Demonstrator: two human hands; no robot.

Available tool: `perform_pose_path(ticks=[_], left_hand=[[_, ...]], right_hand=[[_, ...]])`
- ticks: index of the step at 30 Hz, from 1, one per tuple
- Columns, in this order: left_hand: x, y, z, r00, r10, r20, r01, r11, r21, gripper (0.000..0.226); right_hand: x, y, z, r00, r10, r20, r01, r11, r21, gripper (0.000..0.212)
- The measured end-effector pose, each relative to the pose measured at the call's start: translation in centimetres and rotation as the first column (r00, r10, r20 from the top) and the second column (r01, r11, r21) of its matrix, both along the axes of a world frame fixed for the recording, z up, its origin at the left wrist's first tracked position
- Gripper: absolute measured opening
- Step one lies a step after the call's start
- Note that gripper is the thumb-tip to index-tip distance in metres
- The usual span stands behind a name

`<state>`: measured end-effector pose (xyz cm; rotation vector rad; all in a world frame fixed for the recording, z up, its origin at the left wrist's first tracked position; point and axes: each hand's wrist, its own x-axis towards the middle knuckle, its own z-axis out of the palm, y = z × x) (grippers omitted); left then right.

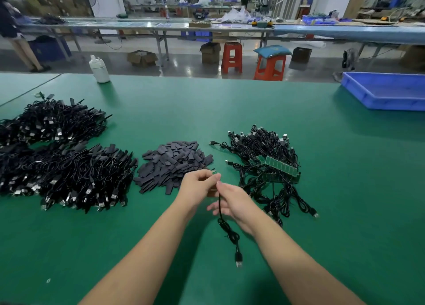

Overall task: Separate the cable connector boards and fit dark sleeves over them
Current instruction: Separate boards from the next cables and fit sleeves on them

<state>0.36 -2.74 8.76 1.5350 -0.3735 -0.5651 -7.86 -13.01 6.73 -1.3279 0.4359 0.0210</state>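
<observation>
A green table mat (230,111) is carrying a dark grey sleeve pile (173,164) and black cable heaps (57,157). At two o'clock, a blue tray (386,90) is showing. Green connector boards (279,167) are lying among black cables (264,143); orange-red stools (232,56) are standing at twelve o'clock.

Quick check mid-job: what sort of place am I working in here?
Most likely a factory assembly floor. The green worktable holds bulk piles of black USB cables and a heap of dark sleeves, and long workbenches with blue parts bins and red stools stand behind.
</observation>
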Motion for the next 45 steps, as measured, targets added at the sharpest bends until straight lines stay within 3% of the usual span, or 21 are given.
perform_pose_path(ticks=[5,9,11,13,16,19,21,23,27,30,32,36,40,45], left_hand=[[1.2,1.2,-1.4,0.997,0.074,0.036,-0.077,0.993,0.091,0.018],[2.5,2.4,-2.9,0.996,-0.024,0.086,0.001,0.968,0.25,0.019],[3.3,2.8,-3.9,0.995,0.015,0.096,-0.043,0.952,0.304,0.017],[4.5,3.4,-4.9,0.96,0.127,0.249,-0.229,0.869,0.438,0.016],[6.1,5.1,-6.4,0.852,0.203,0.482,-0.484,0.655,0.579,0.018],[7.2,6.5,-7.5,0.855,0.171,0.49,-0.496,0.546,0.675,0.035],[7.5,6.7,-7.8,0.865,0.118,0.487,-0.474,0.507,0.72,0.035],[7.9,6.6,-7.9,0.869,0.112,0.481,-0.469,0.496,0.731,0.029],[8.4,6.6,-7.7,0.876,0.145,0.46,-0.466,0.503,0.728,0.022],[7.9,7.0,-7.4,0.839,0.137,0.527,-0.509,0.542,0.669,0.022],[7.0,7.1,-7.1,0.81,0.094,0.578,-0.495,0.639,0.589,0.021],[4.3,6.6,-7.1,0.767,-0.155,0.623,-0.263,0.81,0.525,0.03],[2.0,6.3,-7.4,0.658,-0.277,0.7,-0.138,0.869,0.475,0.028],[0.7,6.1,-7.3,0.566,-0.327,0.757,-0.099,0.884,0.456,0.022]], right_hand=[[0.7,1.3,-1.7,0.992,-0.117,-0.037,0.11,0.982,-0.154,0.023],[0.9,0.7,-2.2,0.992,-0.086,-0.089,0.057,0.958,-0.281,0.017],[0.8,-0.1,-2.7,0.989,-0.094,-0.11,0.053,0.942,-0.33,0.016],[0.5,-0.9,-3.4,0.983,-0.116,-0.145,0.054,0.925,-0.375,0.015],[0.0,-1.7,-4.7,0.973,-0.115,-0.201,0.009,0.885,-0.466,0.018],[-0.3,-1.6,-5.0,0.974,-0.076,-0.213,-0.038,0.872,-0.488,0.029],[-0.5,-1.4,-4.8,0.975,-0.045,-0.22,-0.072,0.866,-0.495,0.045],[-0.6,-1.3,-4.8,0.98,-0.001,-0.198,-0.098,0.868,-0.486,0.045],[-0.9,-1.5,-5.0,0.985,0.036,-0.167,-0.116,0.861,-0.495,0.016],[-1.2,-1.7,-4.9,0.982,0.041,-0.183,-0.127,0.864,-0.487,0.02],[-1.4,-1.8,-4.8,0.979,0.051,-0.196,-0.14,0.871,-0.471,0.022],[-1.4,-2.1,-5.0,0.97,0.082,-0.228,-0.181,0.87,-0.458,0.024],[-1.3,-2.1,-4.9,0.976,0.07,-0.204,-0.141,0.923,-0.357,0.025],[-1.6,-2.1,-4.7,0.981,0.096,-0.17,-0.156,0.907,-0.391,0.027]])
